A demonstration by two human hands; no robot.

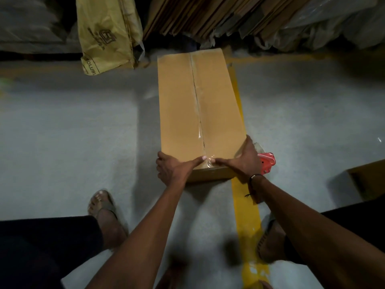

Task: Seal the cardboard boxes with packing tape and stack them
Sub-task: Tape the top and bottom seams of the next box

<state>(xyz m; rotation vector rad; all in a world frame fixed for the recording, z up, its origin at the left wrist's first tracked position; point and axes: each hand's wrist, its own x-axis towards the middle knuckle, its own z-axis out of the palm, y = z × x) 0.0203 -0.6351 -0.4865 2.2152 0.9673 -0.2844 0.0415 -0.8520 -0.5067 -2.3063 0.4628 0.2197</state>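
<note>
A long brown cardboard box [177, 101] lies on the grey floor, running away from me. Clear packing tape [198, 113] runs along its centre seam. My left hand [173, 170] rests on the box's near left corner, its thumb stretched along the near edge toward the seam. At the near right corner is my right hand [245, 159], thumb pressing the tape end at the edge, fingers spread up the right side. A red tape dispenser [266, 163] lies on the floor just right of the box, partly hidden behind my right hand.
A yellow floor line [245, 205] runs under the box's right side. A yellow sack [106, 32] and flattened cardboard sheets [208, 15] lean at the back. Another cardboard box [366, 176] sits at the right edge. My sandalled feet [104, 207] stand on either side.
</note>
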